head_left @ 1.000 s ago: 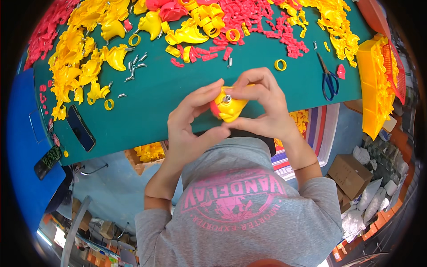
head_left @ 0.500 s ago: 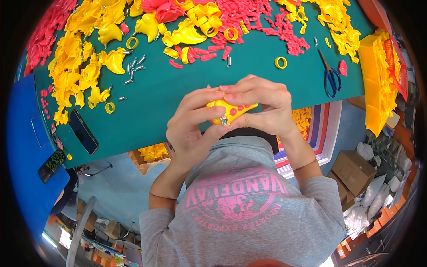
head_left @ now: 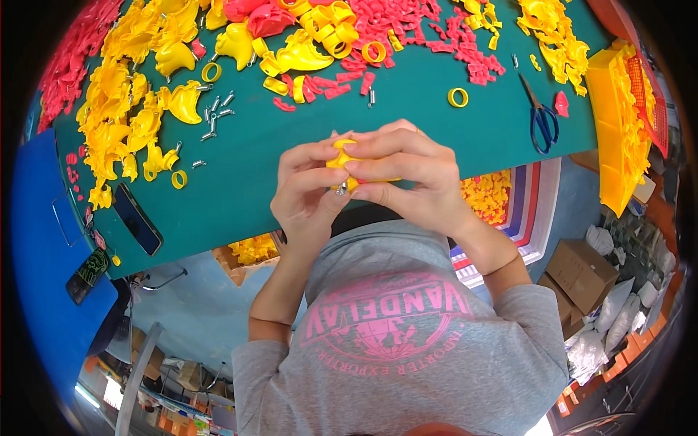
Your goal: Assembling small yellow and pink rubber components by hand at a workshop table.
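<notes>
Just in front of my body, both hands grip a small yellow plastic piece [head_left: 340,156]. A metal spring [head_left: 342,189] shows at its lower end, close to my left thumb. My left hand [head_left: 305,192] closes round the piece from the left, with thumb and fingers pressed on it. From the right, my right hand [head_left: 418,171] lays its fingers across the top, its thumb underneath. Those fingers hide most of the piece, including nearly all of its red spots. Loose springs [head_left: 211,123] lie on the green table to the left, beside a pile of yellow shaped parts [head_left: 120,109].
Red plastic pieces [head_left: 396,29] and yellow rings [head_left: 458,97] lie across the far side of the green table [head_left: 254,167]. Scissors [head_left: 542,123] rest at the right, near a yellow bin [head_left: 607,131] of parts. A phone [head_left: 138,218] lies at the left edge.
Both hands have shifted slightly left with the yellow piece, which has turned. My right fingers now cover the red-spotted side that showed before.
</notes>
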